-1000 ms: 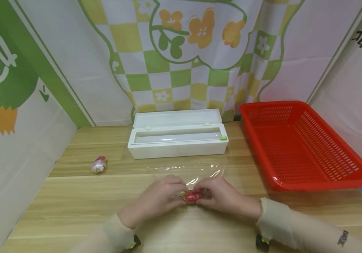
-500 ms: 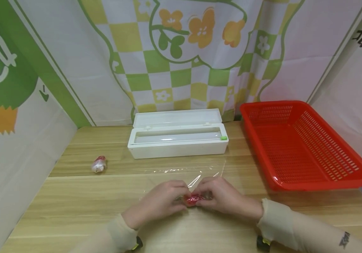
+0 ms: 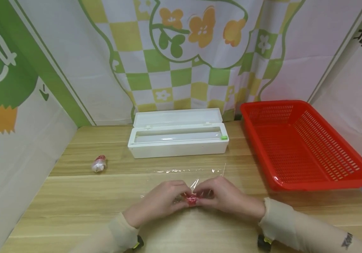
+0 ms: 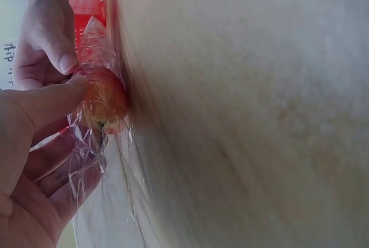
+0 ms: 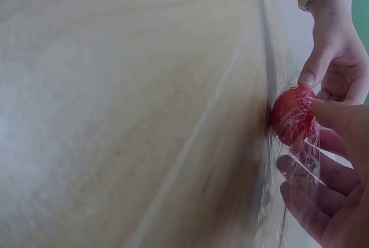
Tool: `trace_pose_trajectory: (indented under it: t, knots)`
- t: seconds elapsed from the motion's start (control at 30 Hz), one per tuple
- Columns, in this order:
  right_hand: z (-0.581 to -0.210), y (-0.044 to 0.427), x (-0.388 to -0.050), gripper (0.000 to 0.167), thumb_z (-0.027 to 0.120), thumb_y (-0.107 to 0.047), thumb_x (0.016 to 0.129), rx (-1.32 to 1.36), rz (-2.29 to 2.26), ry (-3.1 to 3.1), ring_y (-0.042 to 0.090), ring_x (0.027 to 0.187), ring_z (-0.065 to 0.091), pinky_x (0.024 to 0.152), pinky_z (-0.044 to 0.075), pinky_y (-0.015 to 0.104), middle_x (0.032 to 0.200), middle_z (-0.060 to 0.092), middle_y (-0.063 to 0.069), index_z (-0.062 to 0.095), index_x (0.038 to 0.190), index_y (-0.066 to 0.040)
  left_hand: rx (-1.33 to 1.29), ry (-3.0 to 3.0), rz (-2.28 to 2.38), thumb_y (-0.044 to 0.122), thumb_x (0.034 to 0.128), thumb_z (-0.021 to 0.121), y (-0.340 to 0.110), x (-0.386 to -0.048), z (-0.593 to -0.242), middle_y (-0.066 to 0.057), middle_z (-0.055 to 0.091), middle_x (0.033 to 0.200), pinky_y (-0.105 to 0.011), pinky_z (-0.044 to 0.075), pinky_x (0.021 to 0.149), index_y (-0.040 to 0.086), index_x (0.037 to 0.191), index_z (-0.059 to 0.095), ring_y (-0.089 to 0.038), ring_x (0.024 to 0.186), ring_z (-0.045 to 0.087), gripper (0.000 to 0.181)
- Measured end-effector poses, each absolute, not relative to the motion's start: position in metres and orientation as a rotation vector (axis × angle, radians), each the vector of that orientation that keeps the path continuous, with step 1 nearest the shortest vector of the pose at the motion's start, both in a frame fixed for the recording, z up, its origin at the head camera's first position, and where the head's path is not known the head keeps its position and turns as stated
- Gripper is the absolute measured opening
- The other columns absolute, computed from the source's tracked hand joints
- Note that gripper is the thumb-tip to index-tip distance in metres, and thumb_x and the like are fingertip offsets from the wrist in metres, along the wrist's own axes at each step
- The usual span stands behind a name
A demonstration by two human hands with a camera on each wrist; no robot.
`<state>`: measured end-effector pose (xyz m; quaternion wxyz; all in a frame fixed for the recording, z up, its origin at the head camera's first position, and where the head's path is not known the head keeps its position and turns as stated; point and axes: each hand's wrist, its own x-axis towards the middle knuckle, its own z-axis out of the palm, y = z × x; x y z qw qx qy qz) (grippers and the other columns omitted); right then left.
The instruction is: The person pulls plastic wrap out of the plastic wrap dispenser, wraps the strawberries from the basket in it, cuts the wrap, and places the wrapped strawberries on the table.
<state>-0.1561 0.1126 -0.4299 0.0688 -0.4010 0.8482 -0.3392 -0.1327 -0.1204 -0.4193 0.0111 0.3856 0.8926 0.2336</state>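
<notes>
A small red apple [image 3: 192, 200] in clear cling film lies on the wooden table between my two hands. In the left wrist view the apple [image 4: 108, 99] shows a yellowish end with a stem, and film bunches beside it. My left hand [image 3: 162, 201] pinches the apple's left end and film between thumb and fingers. From the other end my right hand [image 3: 223, 196] holds it the same way, its thumb low and its fingers above. Beyond the fingers the cling film [image 3: 176, 171] spreads flat on the table. The fingers cover both ends of the apple in the head view.
A white cling film box [image 3: 177, 149] stands at the back with its lid raised and a roll inside. On the left lies another small film-wrapped red item [image 3: 99, 164]. The red perforated basket [image 3: 271, 172] takes up the right side. Printed curtains enclose the table.
My left hand has shifted slightly right, closer to my right hand. Less of the apple shows between the fingers, and the film's glints have changed.
</notes>
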Motion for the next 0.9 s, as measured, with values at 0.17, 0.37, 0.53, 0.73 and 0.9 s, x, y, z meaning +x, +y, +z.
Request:
trace_pose_trajectory:
  t: [0.17,0.37,0.53,0.73,0.9]
  knots:
    - [-0.4295,0.1159,-0.1584,0.021,0.080,-0.026,0.082,-1.316,-1.007,2.624,0.004,0.088,0.069,0.082,0.057,0.024,0.096,0.075,-0.013,0.076,0.102,-0.023,1.163,2.792,0.733,0.024,0.0881,0.074,-0.1200,-0.1332,-0.4183,0.006,0.072,0.099,-0.020,0.056,0.086,0.015,0.104,0.072,-0.006,0.092,0.067,0.019]
    - [-0.4294,0.1173,-0.1594,0.023,0.081,-0.022,0.081,-1.328,-1.017,2.569,-0.002,0.087,0.067,0.081,0.057,0.023,0.097,0.076,-0.012,0.076,0.104,-0.022,1.085,2.789,0.728,0.027,0.0922,0.069,-0.1200,-0.1334,-0.4181,0.004,0.074,0.103,-0.025,0.056,0.089,0.014,0.109,0.072,-0.009,0.096,0.068,0.021]
    - [-0.4318,0.1168,-0.1598,0.021,0.078,-0.020,0.084,-1.248,-1.044,2.520,-0.003,0.082,0.065,0.078,0.057,0.020,0.094,0.075,-0.014,0.076,0.104,-0.023,1.067,2.813,0.707,0.028,0.0937,0.067,-0.1209,-0.1332,-0.4192,0.001,0.074,0.108,-0.029,0.057,0.091,0.013,0.116,0.069,-0.011,0.099,0.069,0.027]
    - [-0.4349,0.1186,-0.1631,0.018,0.077,-0.020,0.086,-1.170,-1.077,2.485,-0.003,0.077,0.063,0.073,0.055,0.019,0.093,0.075,-0.014,0.077,0.103,-0.024,1.133,2.860,0.693,0.028,0.0862,0.075,-0.1216,-0.1324,-0.4181,0.006,0.068,0.109,-0.029,0.055,0.095,0.018,0.109,0.068,-0.009,0.103,0.064,0.026]
    - [-0.4346,0.1190,-0.1644,0.017,0.075,-0.023,0.088,-1.160,-1.068,2.481,-0.003,0.077,0.063,0.072,0.055,0.019,0.094,0.076,-0.015,0.077,0.104,-0.025,1.195,2.813,0.721,0.023,0.0820,0.080,-0.1202,-0.1328,-0.4197,0.009,0.064,0.104,-0.022,0.054,0.089,0.019,0.106,0.068,-0.005,0.095,0.061,0.027]
